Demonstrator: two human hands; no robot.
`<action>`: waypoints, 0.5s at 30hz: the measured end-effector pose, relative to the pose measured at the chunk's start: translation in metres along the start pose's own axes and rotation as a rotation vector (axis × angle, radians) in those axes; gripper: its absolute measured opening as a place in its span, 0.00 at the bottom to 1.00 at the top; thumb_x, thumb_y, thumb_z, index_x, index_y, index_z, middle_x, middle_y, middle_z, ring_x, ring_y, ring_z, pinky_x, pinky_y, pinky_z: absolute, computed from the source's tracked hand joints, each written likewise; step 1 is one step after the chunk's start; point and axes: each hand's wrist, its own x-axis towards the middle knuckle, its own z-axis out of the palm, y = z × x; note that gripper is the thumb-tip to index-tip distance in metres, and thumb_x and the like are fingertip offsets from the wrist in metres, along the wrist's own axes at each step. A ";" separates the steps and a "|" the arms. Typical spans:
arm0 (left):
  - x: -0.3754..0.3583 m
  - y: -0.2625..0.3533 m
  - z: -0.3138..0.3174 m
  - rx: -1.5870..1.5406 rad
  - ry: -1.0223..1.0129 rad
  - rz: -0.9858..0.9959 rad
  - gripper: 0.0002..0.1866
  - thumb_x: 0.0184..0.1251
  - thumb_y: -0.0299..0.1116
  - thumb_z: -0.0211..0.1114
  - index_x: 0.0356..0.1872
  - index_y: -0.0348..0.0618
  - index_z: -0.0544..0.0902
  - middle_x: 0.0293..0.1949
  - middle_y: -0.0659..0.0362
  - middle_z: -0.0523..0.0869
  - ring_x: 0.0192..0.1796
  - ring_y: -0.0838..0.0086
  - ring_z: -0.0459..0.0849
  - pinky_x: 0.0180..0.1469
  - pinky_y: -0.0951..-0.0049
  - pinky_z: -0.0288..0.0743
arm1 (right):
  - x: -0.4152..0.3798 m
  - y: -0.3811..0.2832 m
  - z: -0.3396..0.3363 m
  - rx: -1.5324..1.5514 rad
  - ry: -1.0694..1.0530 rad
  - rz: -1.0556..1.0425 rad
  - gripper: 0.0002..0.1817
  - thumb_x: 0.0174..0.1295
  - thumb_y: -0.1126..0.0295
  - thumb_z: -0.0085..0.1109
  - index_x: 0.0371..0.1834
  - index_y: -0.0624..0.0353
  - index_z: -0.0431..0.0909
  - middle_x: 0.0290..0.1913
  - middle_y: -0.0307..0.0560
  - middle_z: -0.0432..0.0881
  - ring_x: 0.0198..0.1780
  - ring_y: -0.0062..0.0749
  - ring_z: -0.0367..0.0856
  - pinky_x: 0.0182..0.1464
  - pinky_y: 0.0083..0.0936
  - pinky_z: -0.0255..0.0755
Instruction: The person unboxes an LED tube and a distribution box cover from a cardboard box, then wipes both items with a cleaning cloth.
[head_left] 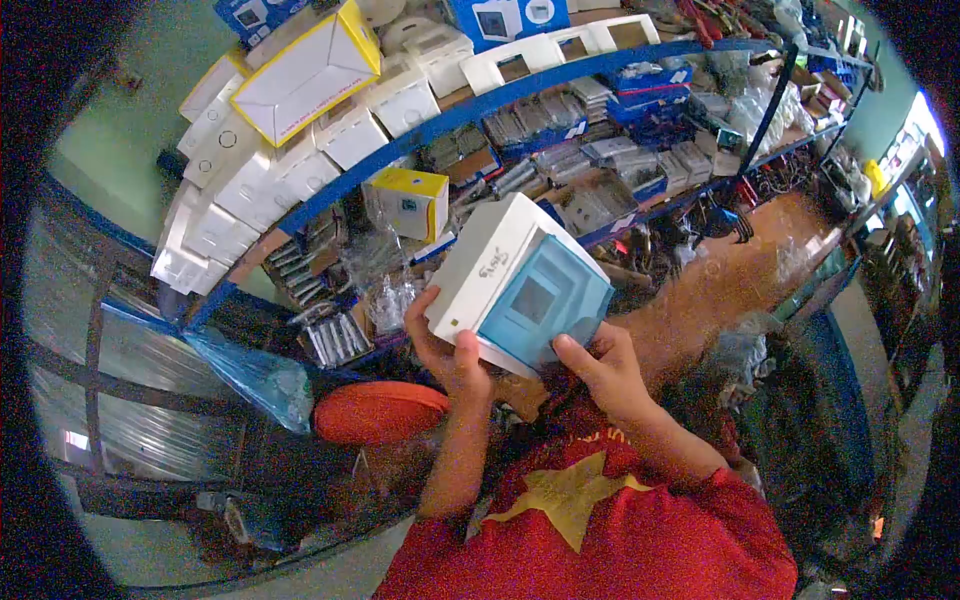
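A white plastic breaker box [470, 275] with a see-through blue cover [550, 305] is held up in front of my chest, tilted. Dark lettering runs along its white face. My left hand [448, 350] grips the lower left corner, thumb on the front and fingers round the side. At the lower right my right hand [605, 372] is closed on the box's edge, its thumb pressing on the blue cover. The fingers behind the box are partly hidden.
Blue-edged shelves [400, 150] curve across the view, with white boxes [345, 140] on top and several packed parts below. A yellow-and-white carton [408, 205] stands behind the breaker box. A red round stool-like top [380, 412] lies lower left, near a blue plastic bag [262, 378].
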 end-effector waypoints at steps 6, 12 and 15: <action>-0.003 -0.011 -0.002 -0.037 0.009 -0.011 0.41 0.52 0.61 0.63 0.57 0.39 0.66 0.51 0.51 0.71 0.54 0.65 0.71 0.58 0.64 0.64 | -0.002 -0.001 -0.007 -0.067 -0.098 -0.001 0.14 0.63 0.66 0.59 0.45 0.67 0.79 0.40 0.39 0.83 0.40 0.20 0.79 0.45 0.22 0.73; -0.005 -0.018 -0.004 -0.071 0.002 -0.026 0.40 0.52 0.61 0.62 0.57 0.40 0.66 0.51 0.51 0.71 0.53 0.64 0.72 0.58 0.63 0.64 | -0.007 -0.009 -0.008 -0.035 -0.128 0.007 0.14 0.64 0.67 0.59 0.45 0.67 0.80 0.41 0.40 0.84 0.42 0.20 0.78 0.47 0.23 0.73; -0.006 -0.018 -0.004 -0.103 0.009 -0.027 0.40 0.50 0.61 0.62 0.57 0.40 0.66 0.50 0.51 0.71 0.53 0.63 0.72 0.57 0.63 0.65 | -0.008 0.001 -0.007 -0.052 -0.122 -0.014 0.13 0.63 0.67 0.59 0.45 0.66 0.80 0.41 0.39 0.84 0.42 0.20 0.78 0.47 0.23 0.72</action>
